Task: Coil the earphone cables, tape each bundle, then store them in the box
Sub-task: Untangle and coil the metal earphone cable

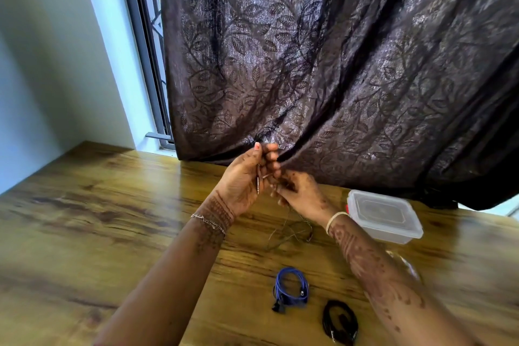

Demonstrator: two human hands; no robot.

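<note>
Raised above the wooden table, my left hand [247, 174] holds the metal plug end of a thin brown earphone cable [292, 229] against its palm. My right hand [297, 191] pinches the same cable just beside it. The rest of that cable hangs down and lies in loose loops on the table below my hands. A coiled blue earphone bundle [290, 288] rests nearer to me. To its right lies a coiled black bundle [339, 321]. A clear plastic box [384, 216] with its lid on stands at the right.
The wooden table [112, 205] stretches wide to the left. A dark leaf-patterned curtain [337, 64] hangs down onto the table's far edge, right behind my hands. Something clear and blurred, maybe tape, lies by my right forearm [404, 264].
</note>
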